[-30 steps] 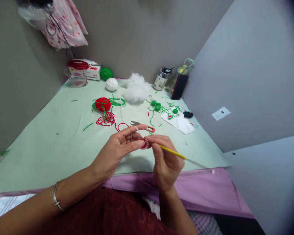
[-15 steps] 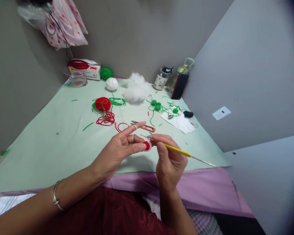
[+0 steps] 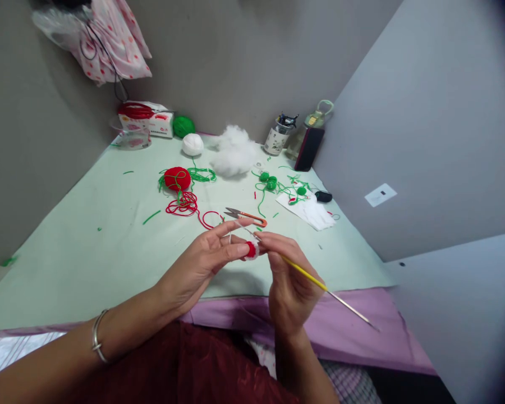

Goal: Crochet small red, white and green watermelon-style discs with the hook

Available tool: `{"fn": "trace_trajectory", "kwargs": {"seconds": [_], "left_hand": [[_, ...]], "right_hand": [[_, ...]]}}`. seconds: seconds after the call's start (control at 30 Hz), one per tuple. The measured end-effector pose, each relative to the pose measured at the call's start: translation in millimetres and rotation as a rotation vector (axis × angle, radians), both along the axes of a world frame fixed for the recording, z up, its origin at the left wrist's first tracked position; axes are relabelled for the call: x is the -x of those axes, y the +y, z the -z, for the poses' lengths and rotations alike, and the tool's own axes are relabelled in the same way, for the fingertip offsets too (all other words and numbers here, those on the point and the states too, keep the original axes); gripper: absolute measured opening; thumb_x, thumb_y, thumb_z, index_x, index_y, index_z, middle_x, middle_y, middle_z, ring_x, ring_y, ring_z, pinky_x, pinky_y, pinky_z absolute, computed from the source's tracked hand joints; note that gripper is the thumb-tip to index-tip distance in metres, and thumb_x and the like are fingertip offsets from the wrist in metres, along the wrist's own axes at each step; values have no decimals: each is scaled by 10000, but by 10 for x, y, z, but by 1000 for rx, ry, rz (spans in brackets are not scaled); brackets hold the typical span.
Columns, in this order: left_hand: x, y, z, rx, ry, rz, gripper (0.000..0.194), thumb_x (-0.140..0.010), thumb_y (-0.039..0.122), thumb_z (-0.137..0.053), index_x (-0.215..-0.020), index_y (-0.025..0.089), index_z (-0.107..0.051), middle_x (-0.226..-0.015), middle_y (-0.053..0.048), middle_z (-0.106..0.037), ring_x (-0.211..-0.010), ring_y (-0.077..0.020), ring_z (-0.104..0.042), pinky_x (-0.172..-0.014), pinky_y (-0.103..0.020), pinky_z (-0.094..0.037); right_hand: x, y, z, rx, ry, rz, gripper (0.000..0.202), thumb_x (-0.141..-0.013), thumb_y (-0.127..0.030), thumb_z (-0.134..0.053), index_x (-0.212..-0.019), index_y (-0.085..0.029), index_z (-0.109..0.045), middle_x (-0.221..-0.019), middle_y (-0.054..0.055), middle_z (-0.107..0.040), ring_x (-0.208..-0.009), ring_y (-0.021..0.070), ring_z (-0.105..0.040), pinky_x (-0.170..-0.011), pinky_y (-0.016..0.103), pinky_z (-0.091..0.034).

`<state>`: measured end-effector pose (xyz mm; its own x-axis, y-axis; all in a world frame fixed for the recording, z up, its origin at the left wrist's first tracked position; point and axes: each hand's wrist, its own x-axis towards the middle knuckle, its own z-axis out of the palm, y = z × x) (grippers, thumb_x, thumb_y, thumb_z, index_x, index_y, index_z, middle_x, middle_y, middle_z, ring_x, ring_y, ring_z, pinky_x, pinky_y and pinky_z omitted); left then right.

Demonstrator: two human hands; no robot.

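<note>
A small red and white crocheted piece [image 3: 251,250] is pinched between the thumb and fingers of my left hand [image 3: 206,255]. White yarn runs over my raised left index finger down to the piece. My right hand [image 3: 292,280] is closed on a crochet hook [image 3: 307,275] with a yellow handle and metal ends. The hook's front tip is at the top of the piece, close to the white yarn, and its rear end points down to the right. Just beyond my hands lie orange-handled thread snips [image 3: 252,217].
A red yarn ball [image 3: 177,179] with loose strands, a white ball [image 3: 192,145] and white stuffing [image 3: 233,151] lie farther back. At the right are green pieces [image 3: 271,183], white paper [image 3: 309,212], a phone [image 3: 310,149] and a pen cup [image 3: 276,139].
The hook has tilted, its rear end swinging down. My left index finger has lowered toward the hook's tip. The red and white piece has shifted slightly left.
</note>
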<state>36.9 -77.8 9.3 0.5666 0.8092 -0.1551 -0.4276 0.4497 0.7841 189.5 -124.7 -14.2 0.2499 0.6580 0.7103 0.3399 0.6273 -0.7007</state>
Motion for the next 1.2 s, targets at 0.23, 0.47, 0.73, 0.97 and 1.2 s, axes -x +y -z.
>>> {"fn": "trace_trajectory", "kwargs": {"seconds": [0.23, 0.47, 0.73, 0.97, 1.2], "left_hand": [[17, -7, 16, -145, 96, -117, 509, -872, 251, -846, -1359, 303, -705, -840, 36, -732, -890, -141, -649, -947, -292, -438], [16, -4, -77, -22, 17, -28, 462, -855, 240, -847, -1300, 235, -723, -856, 23, -755, -894, -130, -660, -934, -270, -433], [68, 13, -22, -227, 192, -112, 470, -902, 263, -805, -1358, 275, -692, -881, 30, -665, -888, -140, -607, -898, -282, -431], [28, -22, -13, -174, 169, -178, 588, -832, 268, -873, -1384, 239, -673, -841, 34, -686, -849, -141, -622, -894, -283, -465], [65, 77, -24, 33, 9, -24, 430, -846, 231, -848, -1269, 223, -773, -865, 12, -710, -838, -113, -613, -888, -236, -464]], "right_hand": [[12, -12, -17, 20, 37, -23, 267, -1001, -98, -600, -1099, -270, -778, -1010, 30, -805, -949, 187, -749, -809, 374, -644], [26, 21, 7, -20, 102, -47, 232, -1010, -129, -601, -1075, -269, -775, -1017, 33, -808, -943, 188, -749, -797, 371, -636], [-45, -9, -79, 20, -16, -73, 237, -1038, -135, -516, -1098, -245, -717, -981, 41, -786, -857, 184, -744, -748, 372, -638], [-4, -8, 84, -203, -588, 242, 351, -967, -95, -637, -1258, -271, -723, -1086, 81, -778, -1002, 208, -756, -820, 343, -651], [-30, 65, -35, 19, 78, -20, 218, -1043, -191, -534, -1027, -239, -746, -865, 34, -733, -736, 173, -692, -664, 358, -602]]}}
